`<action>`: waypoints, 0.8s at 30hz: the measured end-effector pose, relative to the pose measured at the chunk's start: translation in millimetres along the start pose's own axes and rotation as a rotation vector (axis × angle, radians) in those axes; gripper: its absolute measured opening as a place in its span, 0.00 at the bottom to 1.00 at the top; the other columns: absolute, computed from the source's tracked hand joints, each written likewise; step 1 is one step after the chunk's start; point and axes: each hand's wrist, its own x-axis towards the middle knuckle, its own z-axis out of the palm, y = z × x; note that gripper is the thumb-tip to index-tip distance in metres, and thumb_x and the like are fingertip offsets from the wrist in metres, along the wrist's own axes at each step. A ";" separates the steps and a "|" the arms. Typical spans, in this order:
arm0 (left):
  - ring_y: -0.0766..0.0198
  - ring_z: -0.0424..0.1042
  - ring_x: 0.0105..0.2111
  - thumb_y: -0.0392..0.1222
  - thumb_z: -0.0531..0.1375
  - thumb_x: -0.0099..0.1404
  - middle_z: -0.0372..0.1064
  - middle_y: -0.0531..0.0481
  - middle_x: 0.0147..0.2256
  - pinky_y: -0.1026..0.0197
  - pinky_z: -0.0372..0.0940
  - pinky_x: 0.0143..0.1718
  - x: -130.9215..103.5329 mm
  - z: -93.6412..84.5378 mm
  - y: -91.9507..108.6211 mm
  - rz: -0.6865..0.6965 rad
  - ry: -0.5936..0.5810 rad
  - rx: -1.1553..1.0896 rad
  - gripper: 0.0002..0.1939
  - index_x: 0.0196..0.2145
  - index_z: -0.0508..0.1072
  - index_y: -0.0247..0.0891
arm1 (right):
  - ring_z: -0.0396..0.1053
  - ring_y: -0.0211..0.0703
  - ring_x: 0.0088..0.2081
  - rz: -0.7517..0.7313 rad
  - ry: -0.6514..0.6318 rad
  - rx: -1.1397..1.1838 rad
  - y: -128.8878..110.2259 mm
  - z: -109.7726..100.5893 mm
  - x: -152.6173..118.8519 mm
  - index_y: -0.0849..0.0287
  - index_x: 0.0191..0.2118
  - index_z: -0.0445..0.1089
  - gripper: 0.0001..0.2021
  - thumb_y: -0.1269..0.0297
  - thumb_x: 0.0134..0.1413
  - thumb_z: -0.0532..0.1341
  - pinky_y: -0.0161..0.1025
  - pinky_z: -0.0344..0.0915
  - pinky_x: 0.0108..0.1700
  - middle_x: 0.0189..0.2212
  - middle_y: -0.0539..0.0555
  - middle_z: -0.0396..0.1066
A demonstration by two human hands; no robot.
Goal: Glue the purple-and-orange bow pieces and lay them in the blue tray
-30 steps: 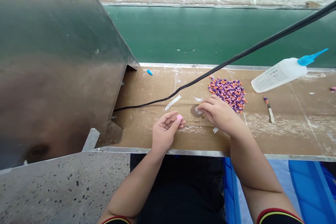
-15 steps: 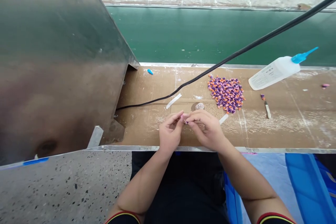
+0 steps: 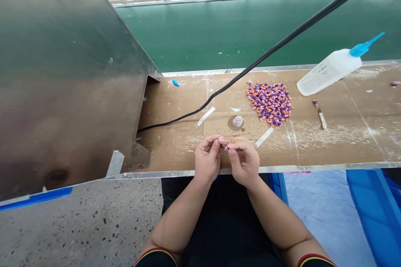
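Observation:
Near the front edge of the cardboard-covered bench, my left hand (image 3: 208,159) pinches a small pink piece (image 3: 221,138) between thumb and fingers. Beside it, my right hand (image 3: 244,160) pinches a tiny purple-and-white piece (image 3: 227,148). The fingertips nearly meet, and I cannot tell whether the two bits are one item. Just beyond the hands sits a small round clear dish (image 3: 237,122) on a taped-down cardboard patch (image 3: 216,124). A pile of small purple, pink and orange pieces (image 3: 270,103) lies past it to the right.
A white squeeze bottle (image 3: 330,71) with a blue nozzle leans at the back right. Nearer lies a small pale-handled tool (image 3: 322,119). A black cable (image 3: 250,66) crosses above the bench. On the left rises a metal panel (image 3: 75,75); a green belt (image 3: 200,33) runs behind.
The view has shifted a little. My right hand has turned more upright and drawn back from the dish, which now shows fully. Both hands keep their pinch.

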 end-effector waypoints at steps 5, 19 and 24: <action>0.65 0.79 0.35 0.55 0.81 0.51 0.81 0.46 0.36 0.63 0.76 0.40 -0.5 -1.6 3.1 -0.062 -0.075 -0.031 0.21 0.33 0.83 0.39 | 0.81 0.46 0.44 -0.003 0.039 0.112 3.5 2.6 -1.3 0.50 0.46 0.72 0.07 0.70 0.72 0.59 0.49 0.81 0.47 0.40 0.54 0.83; 0.66 0.78 0.33 0.57 0.83 0.44 0.80 0.48 0.33 0.62 0.77 0.40 -2.4 -4.8 -5.3 -0.094 0.019 -0.027 0.23 0.28 0.83 0.40 | 0.82 0.47 0.38 0.106 0.158 -0.086 4.3 4.0 -8.9 0.51 0.44 0.81 0.06 0.65 0.68 0.66 0.45 0.82 0.40 0.37 0.55 0.84; 0.65 0.78 0.35 0.57 0.82 0.47 0.80 0.47 0.35 0.62 0.76 0.43 -3.2 -6.6 -7.2 -0.056 0.002 0.001 0.21 0.28 0.83 0.40 | 0.83 0.46 0.38 0.129 0.133 -0.127 3.6 4.6 -7.9 0.51 0.43 0.82 0.06 0.64 0.68 0.66 0.45 0.82 0.42 0.37 0.54 0.85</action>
